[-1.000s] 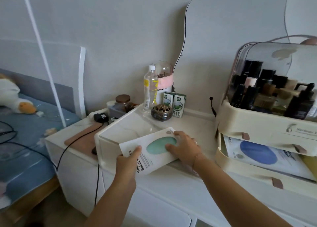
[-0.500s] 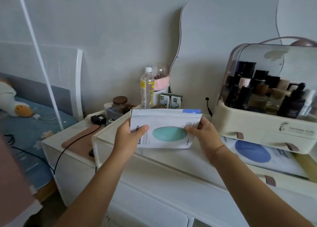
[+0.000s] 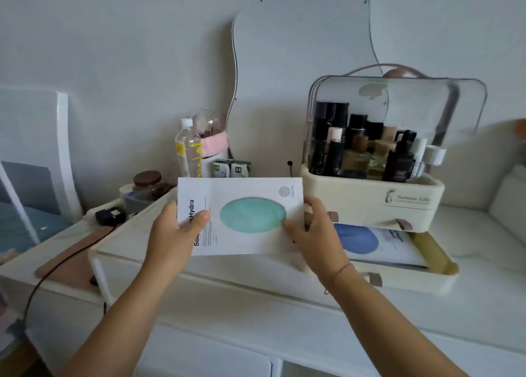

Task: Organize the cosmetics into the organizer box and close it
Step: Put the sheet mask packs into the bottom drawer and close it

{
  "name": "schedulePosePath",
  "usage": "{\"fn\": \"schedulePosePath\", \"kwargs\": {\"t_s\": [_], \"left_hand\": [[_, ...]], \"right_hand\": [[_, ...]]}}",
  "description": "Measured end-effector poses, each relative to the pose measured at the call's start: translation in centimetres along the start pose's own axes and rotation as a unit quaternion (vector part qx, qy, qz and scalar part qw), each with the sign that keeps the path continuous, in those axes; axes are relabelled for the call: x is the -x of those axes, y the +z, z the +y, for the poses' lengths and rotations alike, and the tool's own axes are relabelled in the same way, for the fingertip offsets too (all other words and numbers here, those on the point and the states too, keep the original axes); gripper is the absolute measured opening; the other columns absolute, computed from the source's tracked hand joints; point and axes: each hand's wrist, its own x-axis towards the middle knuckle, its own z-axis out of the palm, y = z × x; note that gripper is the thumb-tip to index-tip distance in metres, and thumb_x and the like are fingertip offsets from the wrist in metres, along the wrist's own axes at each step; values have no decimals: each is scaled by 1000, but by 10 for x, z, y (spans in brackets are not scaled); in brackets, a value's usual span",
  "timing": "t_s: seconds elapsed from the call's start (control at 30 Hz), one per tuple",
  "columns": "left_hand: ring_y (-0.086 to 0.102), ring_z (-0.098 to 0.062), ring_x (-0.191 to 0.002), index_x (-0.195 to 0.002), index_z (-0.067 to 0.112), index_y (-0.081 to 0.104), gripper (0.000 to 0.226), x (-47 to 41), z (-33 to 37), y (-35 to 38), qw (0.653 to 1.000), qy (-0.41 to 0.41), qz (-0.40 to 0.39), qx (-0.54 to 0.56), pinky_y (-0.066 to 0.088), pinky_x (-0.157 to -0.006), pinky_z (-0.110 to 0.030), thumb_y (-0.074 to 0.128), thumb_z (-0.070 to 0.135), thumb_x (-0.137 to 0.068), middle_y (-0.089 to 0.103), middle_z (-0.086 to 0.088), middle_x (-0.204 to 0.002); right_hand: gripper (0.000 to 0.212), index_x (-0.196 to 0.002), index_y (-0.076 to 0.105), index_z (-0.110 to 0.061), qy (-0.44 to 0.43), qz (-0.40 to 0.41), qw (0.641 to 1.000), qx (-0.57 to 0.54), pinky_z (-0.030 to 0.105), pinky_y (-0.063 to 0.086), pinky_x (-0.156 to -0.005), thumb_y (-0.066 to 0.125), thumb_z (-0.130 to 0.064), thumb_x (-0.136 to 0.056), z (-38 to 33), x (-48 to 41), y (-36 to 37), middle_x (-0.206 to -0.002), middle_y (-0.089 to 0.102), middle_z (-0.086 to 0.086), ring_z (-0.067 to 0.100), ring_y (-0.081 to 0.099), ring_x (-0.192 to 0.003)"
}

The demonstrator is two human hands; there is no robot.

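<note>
Both hands grip the mask packet by its ends: L hand w/ thumb on the front, R hand pinching the right edge. Packet is held up over a white tray, just left of the organizer box. The box's bottom drawer is pulled out w/ a blue packet inside, and bottles fill the top. Behind the packet: water bottle, small cartons, jar.

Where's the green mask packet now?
Head view, centre: the green mask packet is held between the left hand and right hand, left of the open drawer.
</note>
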Motion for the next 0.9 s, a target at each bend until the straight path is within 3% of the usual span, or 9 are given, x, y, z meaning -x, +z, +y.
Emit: {"fn": "schedulePosePath", "kwargs": {"t_s": [0.07,0.2,0.23,0.33,0.43,0.53,0.73,0.8,0.9], "left_hand": [[66,-16,-89,-104,17,64,19,10,22,30,999,6,-38,-19,52,-75,-33,63,16,-85,70,2,-98],[66,-20,-89,-105,16,64,22,32,51,100,989,9,-140,-49,52,-82,-37,60,8,-85,71,-1,-98],[67,-21,-87,-103,17,64,21,36,55,115,987,3,-156,-51,53,-81,-38,59,7,-85,71,-2,-95],[67,-21,-80,-95,13,67,16,48,58,152,981,-16,-177,-79,52,-72,-33,59,6,-83,71,-3,-88],[61,-25,-74,-81,6,63,5,53,51,175,974,-24,-192,-117,41,-60,-28,58,5,-81,65,-5,-80],[60,-22,-91,-109,7,66,26,47,45,182,968,-40,-198,-148,38,-72,-23,60,7,-83,65,-8,-105],[60,-24,-95,-103,7,69,21,34,48,187,953,-39,-215,-209,39,-77,-23,56,6,-86,65,-8,-99],[52,-20,-83,-92,15,63,10,36,50,186,948,-14,-232,-218,34,-73,-24,59,23,-88,55,-5,-92],[52,-17,-99,-102,20,63,34,46,48,179,924,66,-282,-248,34,-78,-25,59,49,-84,53,1,-109]], "right_hand": [[43,-124,40,-30,1,56,998,7,15,47,-61,60,-17,-88,-3,7,-37,-91,63,-1,8,58,-76],[43,-128,50,-17,55,136,978,146,34,54,-81,61,-25,-87,4,21,-118,-110,61,3,21,61,-95],[39,-124,54,-14,73,141,973,170,34,54,-79,61,-24,-87,6,23,-136,-110,61,4,22,61,-93],[16,-98,62,-7,105,127,960,228,23,49,-56,57,-17,-87,9,29,-173,-93,67,10,16,60,-70],[16,-87,64,-4,152,71,946,276,18,45,-45,55,-17,-85,12,30,-195,-68,65,5,12,59,-47],[20,-85,66,-2,183,16,938,294,12,41,-40,56,-19,-86,13,26,-205,-60,58,1,3,51,-35],[20,-73,57,-4,206,-34,936,284,22,46,-53,58,-19,-86,1,13,-204,-63,51,5,15,53,-50],[22,-79,56,-3,183,-32,936,300,26,39,-58,60,-23,-85,-1,13,-206,-71,50,10,18,45,-60],[40,-106,59,3,150,-34,944,293,29,41,-67,64,-29,-84,4,22,-209,-95,65,19,20,51,-74]]}}
